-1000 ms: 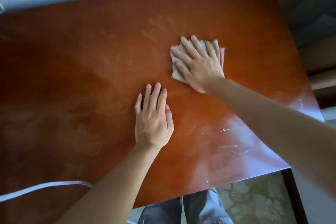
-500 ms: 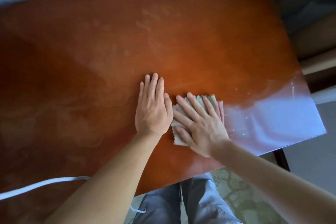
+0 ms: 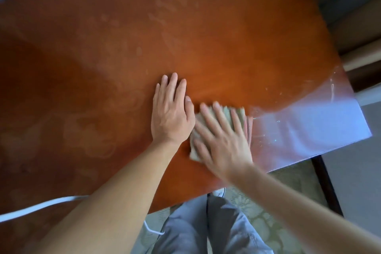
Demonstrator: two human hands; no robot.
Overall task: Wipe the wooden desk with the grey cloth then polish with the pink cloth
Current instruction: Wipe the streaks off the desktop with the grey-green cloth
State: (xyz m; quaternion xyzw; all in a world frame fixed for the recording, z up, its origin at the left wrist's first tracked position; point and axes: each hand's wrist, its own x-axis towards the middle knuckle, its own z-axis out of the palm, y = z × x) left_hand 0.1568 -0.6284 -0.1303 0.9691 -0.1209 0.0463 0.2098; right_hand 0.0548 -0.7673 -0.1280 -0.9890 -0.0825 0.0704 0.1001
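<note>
The wooden desk [image 3: 216, 37] is reddish brown with pale dusty smears across it. My right hand [image 3: 224, 142], blurred, presses flat with spread fingers on a folded grey cloth [image 3: 193, 153] near the desk's front edge. A pink cloth edge [image 3: 249, 128] shows under the grey one at its right side. My left hand [image 3: 171, 113] rests flat on the desk just left of the cloth, its thumb beside my right fingers.
A white cable [image 3: 39, 207] crosses the desk's front left. The front right corner [image 3: 321, 130] shines with glare and small specks. Below the edge are my grey trousers [image 3: 206, 227], a patterned rug [image 3: 266, 194] and a dark desk leg [image 3: 325, 185].
My right hand drew the cloth from the middle right of the desk toward the front edge, ending beside my left hand. My left hand stayed flat in place.
</note>
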